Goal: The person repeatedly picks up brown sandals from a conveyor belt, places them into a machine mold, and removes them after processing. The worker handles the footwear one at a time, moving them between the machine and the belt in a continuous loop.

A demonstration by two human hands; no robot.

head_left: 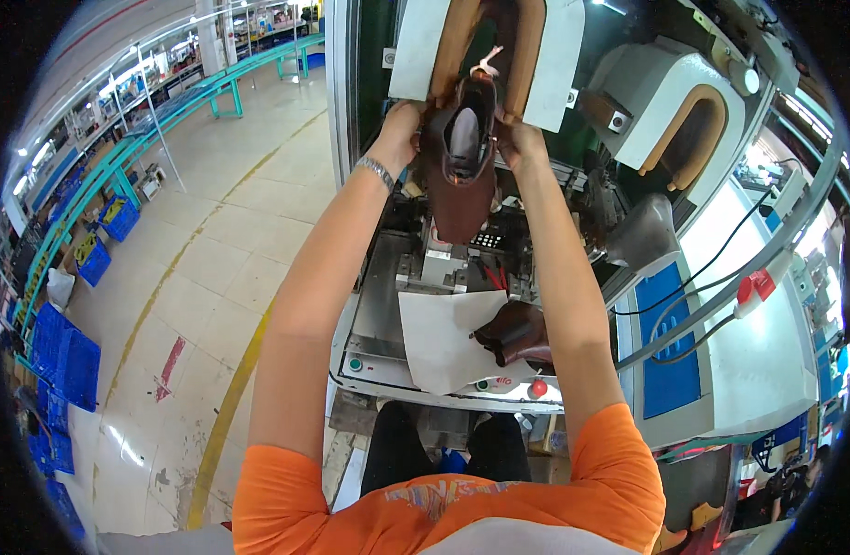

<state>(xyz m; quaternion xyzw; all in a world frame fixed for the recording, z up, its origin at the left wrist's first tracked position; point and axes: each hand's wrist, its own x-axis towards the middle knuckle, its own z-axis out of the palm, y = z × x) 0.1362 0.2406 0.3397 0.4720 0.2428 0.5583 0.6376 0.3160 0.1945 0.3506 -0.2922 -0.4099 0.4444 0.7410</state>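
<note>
A dark brown leather shoe upper (460, 205) is held between my two hands in front of a shoe machine, its opening facing up. My left hand (405, 128), with a metal watch on the wrist, grips its left side. On the opposite side my right hand (520, 143) has its fingers closed on the upper, partly hidden behind it. Just beyond is the machine's white head with a brown U-shaped pad (533, 55). A second brown upper (519, 335) lies on a white sheet (441, 338) on the machine's bed, near my right forearm.
To the right stand another white head with a U-shaped pad (691, 139) and a grey foot-shaped form (649, 231). A red button (539, 388) sits on the front edge. Cables and a grey pipe run at right. Blue crates (66, 356) line the far left.
</note>
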